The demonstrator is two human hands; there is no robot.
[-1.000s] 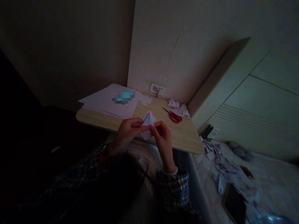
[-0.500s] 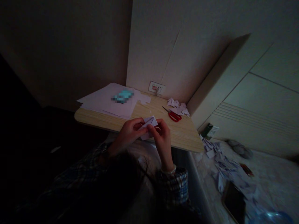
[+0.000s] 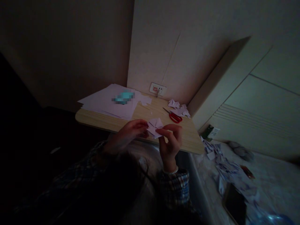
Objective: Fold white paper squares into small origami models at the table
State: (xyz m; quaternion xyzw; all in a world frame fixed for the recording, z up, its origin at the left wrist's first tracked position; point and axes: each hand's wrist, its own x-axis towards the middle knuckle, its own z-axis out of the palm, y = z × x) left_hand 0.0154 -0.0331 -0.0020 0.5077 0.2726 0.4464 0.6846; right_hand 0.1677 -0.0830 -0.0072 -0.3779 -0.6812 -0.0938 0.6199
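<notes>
A small folded paper piece [image 3: 154, 127] with creases meeting near its middle is held up over the table's front edge. My left hand [image 3: 133, 129] is closed on its left side, the fingertips partly hidden in shadow. From the right, my right hand [image 3: 171, 139] pinches the paper between thumb and fingers. Beyond the hands lie red-handled scissors [image 3: 175, 117], blades pointing back and left. Several folded paper pieces [image 3: 181, 110] sit behind the scissors near the wall.
A stack of white paper sheets [image 3: 100, 101] covers the left of the wooden table [image 3: 187, 137], with a blurred turquoise item [image 3: 124, 97] on top. A wall socket [image 3: 158, 89] is behind. To the right, a bed [image 3: 274, 184] holds paper scraps [image 3: 225, 168] and a dark phone-like slab [image 3: 234, 203].
The folded paper has turned so its creased face shows flatter, and it is slightly farther right. My right hand has shifted right and changed its grip; my left fingers have moved to the paper's edge.
</notes>
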